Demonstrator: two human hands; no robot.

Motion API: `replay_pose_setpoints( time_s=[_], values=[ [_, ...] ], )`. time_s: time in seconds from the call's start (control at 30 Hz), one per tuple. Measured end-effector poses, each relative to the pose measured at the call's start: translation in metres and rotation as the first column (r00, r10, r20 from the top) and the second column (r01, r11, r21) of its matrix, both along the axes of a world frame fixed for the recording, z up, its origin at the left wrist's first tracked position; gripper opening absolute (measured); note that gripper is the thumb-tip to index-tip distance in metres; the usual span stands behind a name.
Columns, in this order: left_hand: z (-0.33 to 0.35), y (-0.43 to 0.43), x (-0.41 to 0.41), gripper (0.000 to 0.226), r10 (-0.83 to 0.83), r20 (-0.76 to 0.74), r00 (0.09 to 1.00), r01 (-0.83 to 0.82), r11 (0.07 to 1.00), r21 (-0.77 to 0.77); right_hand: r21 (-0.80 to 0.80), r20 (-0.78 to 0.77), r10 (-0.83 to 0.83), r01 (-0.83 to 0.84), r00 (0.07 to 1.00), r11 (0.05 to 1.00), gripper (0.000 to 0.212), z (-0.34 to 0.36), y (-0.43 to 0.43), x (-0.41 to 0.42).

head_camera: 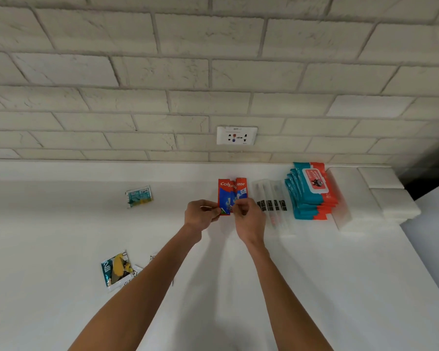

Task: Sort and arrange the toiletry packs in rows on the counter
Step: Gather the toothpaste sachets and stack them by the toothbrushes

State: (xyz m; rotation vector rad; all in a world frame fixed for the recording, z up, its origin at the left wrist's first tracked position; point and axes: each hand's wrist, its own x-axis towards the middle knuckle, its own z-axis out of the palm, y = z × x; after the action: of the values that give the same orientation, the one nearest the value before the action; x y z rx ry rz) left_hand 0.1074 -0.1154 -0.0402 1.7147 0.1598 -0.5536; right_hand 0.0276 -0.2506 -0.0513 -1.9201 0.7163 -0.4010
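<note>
Two red and blue Colgate toothpaste packs (228, 195) lie overlapping near the back of the white counter (314, 274). My left hand (202, 215) pinches the lower left edge of the left pack. My right hand (247, 219) pinches the lower edge of the right pack. To their right lie several clear toothbrush packs (271, 198) side by side, then a fanned stack of teal and red wet wipe packs (311, 191). A teal sachet (138, 196) lies alone at the left. A teal and yellow sachet (115, 269) lies on white sachets near my left forearm.
White folded towels (380, 198) are stacked at the counter's right end by the wall. A wall socket (236, 135) sits on the brick wall above the packs. The counter's right edge drops off beside the towels.
</note>
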Motion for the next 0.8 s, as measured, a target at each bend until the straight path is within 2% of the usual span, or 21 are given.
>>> replay_pose_setpoints(
  time_s=[0.1,0.17,0.47,0.8],
  values=[
    [-0.001,-0.015,0.011,0.014,0.029,0.005,1.000,-0.029,0.999,0.038,-0.201,-0.110,0.015,-0.037,0.994,0.979,0.024,-0.006,-0.016,0.009],
    [-0.002,-0.025,0.017,0.013,0.036,0.000,0.999,-0.036,0.997,0.064,-0.264,-0.180,0.036,-0.083,0.983,0.961,0.036,-0.011,-0.023,0.013],
    [-0.019,-0.049,0.029,0.013,0.035,-0.035,0.999,-0.027,0.975,0.218,-0.264,-0.323,0.152,-0.243,0.934,0.933,0.077,-0.022,-0.031,0.024],
    [-0.028,-0.058,0.030,0.008,-0.022,-0.020,1.000,0.027,0.957,0.289,-0.235,-0.368,0.151,-0.249,0.918,0.940,0.078,-0.032,-0.032,0.024]
  ],
)
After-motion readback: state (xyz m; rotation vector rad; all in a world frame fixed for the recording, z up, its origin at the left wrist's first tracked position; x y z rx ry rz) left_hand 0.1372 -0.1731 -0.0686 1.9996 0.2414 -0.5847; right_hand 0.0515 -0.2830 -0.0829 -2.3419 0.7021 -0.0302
